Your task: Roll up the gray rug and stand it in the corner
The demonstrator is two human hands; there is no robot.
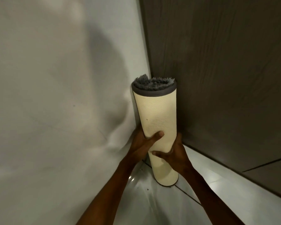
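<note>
The gray rug is rolled into a tight cylinder, cream backing outward and gray pile showing at its top end. It stands upright on the floor in the corner, its bottom end resting on the tile. My left hand wraps the roll's lower left side, thumb across the front. My right hand grips it just below from the right, thumb across the front too. Both hands hold the roll.
A white wall rises on the left and a dark wood-grain panel on the right; they meet right behind the roll. Glossy white floor tiles lie below, with a pale strip along the panel's base.
</note>
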